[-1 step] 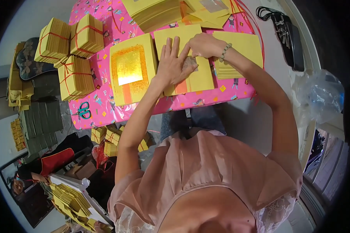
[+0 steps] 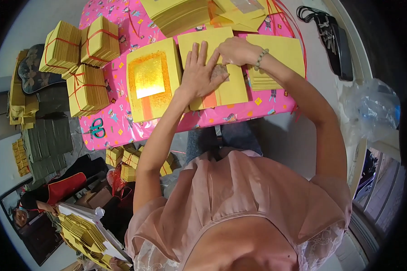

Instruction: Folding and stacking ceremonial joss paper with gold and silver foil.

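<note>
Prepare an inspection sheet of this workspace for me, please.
Surface: patterned pink tablecloth.
Job's things: middle yellow stack, between the other two; left yellow stack bearing a gold panel; right yellow stack, its visible top plain.
Clutter: green-handled scissors and red-tied bundles on the left.
Hands: left hand flat on the middle stack; right hand curled close by it.
Cables: looped black cord, upper right; purpose unclear.
Surroundings: clear plastic bag at right; another person, lower left.

On table (image 2: 116,101): two hands (image 2: 198,77) (image 2: 238,52), one scissors (image 2: 97,128); near row, three yellow paper stacks (image 2: 135,56) (image 2: 233,92) (image 2: 282,54).
</note>
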Demonstrator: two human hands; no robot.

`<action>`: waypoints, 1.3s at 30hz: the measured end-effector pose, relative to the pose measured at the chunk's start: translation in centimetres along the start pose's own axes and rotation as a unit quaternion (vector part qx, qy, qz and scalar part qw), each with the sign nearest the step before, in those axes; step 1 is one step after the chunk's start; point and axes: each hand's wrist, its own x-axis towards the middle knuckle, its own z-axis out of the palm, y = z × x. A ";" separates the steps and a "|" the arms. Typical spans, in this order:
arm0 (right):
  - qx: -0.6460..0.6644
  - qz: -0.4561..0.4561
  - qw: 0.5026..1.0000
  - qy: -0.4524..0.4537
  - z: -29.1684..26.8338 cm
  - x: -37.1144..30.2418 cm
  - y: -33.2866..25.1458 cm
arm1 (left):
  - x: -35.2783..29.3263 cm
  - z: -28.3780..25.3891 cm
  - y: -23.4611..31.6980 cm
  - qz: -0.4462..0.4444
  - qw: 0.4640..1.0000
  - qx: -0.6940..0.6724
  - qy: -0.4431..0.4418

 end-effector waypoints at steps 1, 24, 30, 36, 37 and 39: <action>0.001 0.004 1.000 -0.001 -0.2 -0.2 0.0 | 0.0 -0.2 0.3 0.003 1.000 -0.003 -0.001; -0.127 -0.041 0.988 0.074 1.0 0.1 -0.8 | 1.0 -2.5 0.3 -0.109 0.985 -0.003 -0.133; -0.191 -0.128 0.958 0.174 1.6 0.3 -0.3 | 2.4 -4.7 0.2 -0.073 0.989 0.018 -0.128; -0.245 -0.142 0.936 0.210 -0.3 0.2 -0.7 | 3.0 -4.3 -1.8 -0.059 0.996 0.047 -0.047; -0.236 -0.130 0.937 0.223 -0.8 0.0 -1.0 | 3.0 -4.4 -1.7 -0.056 0.996 0.048 -0.047; -0.213 -0.115 0.937 0.253 -1.8 -0.9 -1.1 | 2.9 -4.5 -1.4 -0.019 0.988 0.118 0.093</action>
